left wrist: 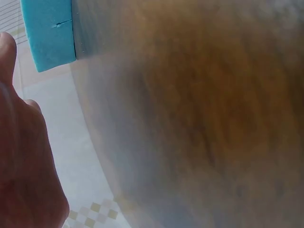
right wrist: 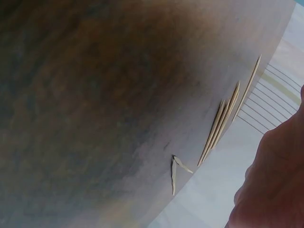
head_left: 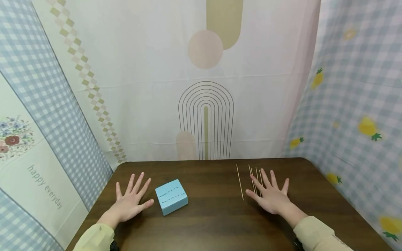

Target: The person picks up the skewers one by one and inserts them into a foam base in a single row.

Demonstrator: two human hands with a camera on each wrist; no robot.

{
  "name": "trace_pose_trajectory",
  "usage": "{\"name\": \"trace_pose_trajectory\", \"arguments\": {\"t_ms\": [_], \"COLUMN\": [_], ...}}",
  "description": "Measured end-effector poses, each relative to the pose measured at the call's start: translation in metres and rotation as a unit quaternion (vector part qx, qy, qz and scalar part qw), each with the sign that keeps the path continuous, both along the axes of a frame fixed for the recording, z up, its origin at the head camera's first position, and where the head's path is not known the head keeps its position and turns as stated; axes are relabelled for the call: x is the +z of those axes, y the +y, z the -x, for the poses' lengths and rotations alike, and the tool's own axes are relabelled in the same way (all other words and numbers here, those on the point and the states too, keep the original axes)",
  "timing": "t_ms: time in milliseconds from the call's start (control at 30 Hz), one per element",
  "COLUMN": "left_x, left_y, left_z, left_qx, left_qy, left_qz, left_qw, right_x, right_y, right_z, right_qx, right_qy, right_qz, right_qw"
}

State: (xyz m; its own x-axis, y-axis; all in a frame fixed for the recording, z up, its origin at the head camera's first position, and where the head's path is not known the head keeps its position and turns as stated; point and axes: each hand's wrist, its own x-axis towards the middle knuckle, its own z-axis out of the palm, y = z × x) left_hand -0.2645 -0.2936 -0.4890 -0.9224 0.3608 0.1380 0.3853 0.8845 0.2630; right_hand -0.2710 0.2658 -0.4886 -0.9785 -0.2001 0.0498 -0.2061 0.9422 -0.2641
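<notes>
My left hand (head_left: pixel 129 205), fingers spread wide, is held palm down over the left part of the dark wooden table. Just right of its thumb sits a light blue block (head_left: pixel 171 196) with two rows of dark marks along its top. Over the right side is my right hand (head_left: pixel 272 197), also spread and holding nothing. Several thin wooden skewers (head_left: pixel 252 174) lie by its fingers, partly covered by them in the head view. One separate skewer (head_left: pixel 240 182) lies farther left. In the right wrist view, a short pale bent piece (right wrist: pixel 174 175) lies beside the skewers.
The brown table (head_left: pixel 213 223) has rounded far corners. Behind it hangs a pale patterned cloth (head_left: pixel 150 115). Blue checked cloths stand at the left (head_left: pixel 67 115) and at the right (head_left: pixel 345 104), close to the table's sides.
</notes>
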Motion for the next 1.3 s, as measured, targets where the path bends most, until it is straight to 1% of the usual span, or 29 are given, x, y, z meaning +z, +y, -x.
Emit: {"name": "trace_pose_trajectory", "arguments": {"t_ms": [167,267,333,400,433,467,500,533,567,600,633,667,733,800,833,933,1033,1133,1167,1267,1300], "left_x": [0.002,0.001,0.0,-0.001,-0.002,-0.003,-0.003,-0.004,-0.004,-0.005,-0.006,-0.008,-0.011,-0.014,-0.015,-0.016,-0.014,-0.013,-0.013,-0.012,-0.012], "left_y": [0.002,0.002,0.003,0.007,0.009,0.011,0.014,0.017,0.021,0.024,0.026,0.029,0.034,0.037,0.037,0.039,0.041,0.047,0.05,0.063,0.067], "left_z": [0.002,0.002,0.001,0.001,0.0,0.0,-0.001,-0.002,-0.003,-0.005,-0.006,-0.008,-0.009,-0.009,-0.008,-0.005,-0.001,0.003,0.005,0.01,0.012], "left_qx": [0.004,0.004,0.006,0.011,0.015,0.018,0.021,0.024,0.026,0.03,0.034,0.037,0.042,0.048,0.049,0.045,0.03,0.01,0.0,-0.031,-0.045], "left_qy": [-0.012,-0.012,-0.019,-0.034,-0.048,-0.061,-0.076,-0.09,-0.103,-0.119,-0.135,-0.149,-0.175,-0.191,-0.195,-0.194,-0.196,-0.211,-0.215,-0.236,-0.241], "left_qz": [0.006,0.003,-0.012,-0.053,-0.085,-0.124,-0.166,-0.206,-0.239,-0.263,-0.281,-0.289,-0.294,-0.294,-0.296,-0.31,-0.322,-0.338,-0.339,-0.349,-0.35], "left_qw": [0.9999,0.9999,0.9997,0.998,0.9951,0.9902,0.9831,0.9741,0.9651,0.957,0.9497,0.9449,0.9388,0.9354,0.9337,0.9296,0.9259,0.9173,0.9159,0.9061,0.904], "right_x": [0.001,0.0,-0.001,0.0,0.001,0.003,0.005,0.006,0.007,0.007,0.007,0.006,0.003,0.0,-0.001,-0.003,-0.004,-0.006,-0.006,-0.006,-0.006], "right_y": [0.001,0.002,0.004,0.008,0.011,0.015,0.02,0.026,0.032,0.039,0.046,0.052,0.063,0.071,0.074,0.08,0.083,0.083,0.083,0.081,0.081], "right_z": [0.0,-0.001,-0.001,0.0,0.002,0.004,0.005,0.007,0.008,0.008,0.008,0.008,0.006,0.006,0.006,0.006,0.006,0.006,0.007,0.009,0.01], "right_qx": [-0.003,-0.004,-0.004,-0.005,-0.007,-0.01,-0.02,-0.034,-0.053,-0.073,-0.094,-0.114,-0.146,-0.153,-0.15,-0.14,-0.141,-0.149,-0.151,-0.162,-0.167], "right_qy": [0.003,0.005,0.005,0.002,0.003,0.004,0.002,-0.001,-0.001,-0.006,-0.013,-0.022,-0.044,-0.065,-0.072,-0.08,-0.087,-0.093,-0.093,-0.089,-0.087], "right_qz": [-0.002,-0.002,0.008,0.034,0.053,0.08,0.109,0.14,0.172,0.202,0.235,0.263,0.301,0.321,0.326,0.33,0.336,0.346,0.348,0.355,0.356], "right_qw": [1.0,1.0,0.9999,0.9994,0.9986,0.9968,0.9939,0.9896,0.9838,0.9766,0.9674,0.9579,0.9412,0.9323,0.9306,0.9303,0.9274,0.9218,0.9208,0.9164,0.9154]}}
